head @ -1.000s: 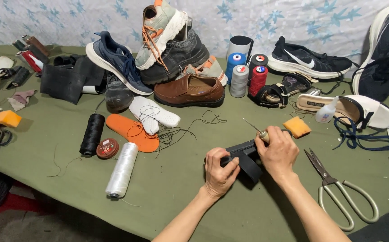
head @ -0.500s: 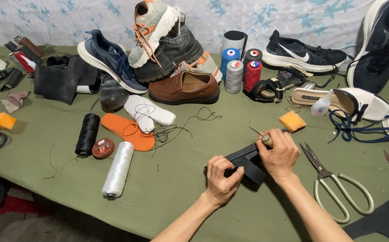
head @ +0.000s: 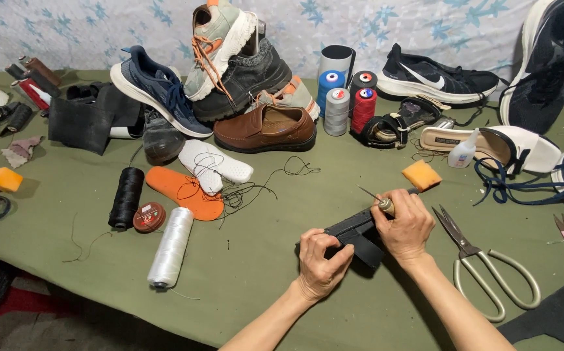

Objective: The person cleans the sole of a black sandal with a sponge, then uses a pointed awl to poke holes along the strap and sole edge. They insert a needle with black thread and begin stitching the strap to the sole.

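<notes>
**Awl work on a black shoe piece, lower middle of the frame**

Hands first: the left hand (head: 321, 263) is clamped around the near end of a black piece of shoe material (head: 359, 235), fingers curled shut on it and pressing it down onto the green table (head: 249, 286). The right hand (head: 407, 224) is closed in a fist around a stitching awl (head: 379, 203), whose thin metal tip pokes out toward the upper left, above the black piece. So both grips are pressed tight, 1 on the work and 1 on the tool.

My take on doing this bit well: keep the holding fingers off to the side of the needle's line, since that tip points roughly their way. I'd guess a firm, flat hold matters more than force, because a folded piece like that will probably twist if it lifts off the cloth. Short, steady pushes from the wrist seem safer than 1 big shove.

Big scissors (head: 483, 263) lie just right of the awl hand, an orange sponge (head: 421, 175) sits just above it, and a white thread spool (head: 171, 247) lies well off to the left.
</notes>
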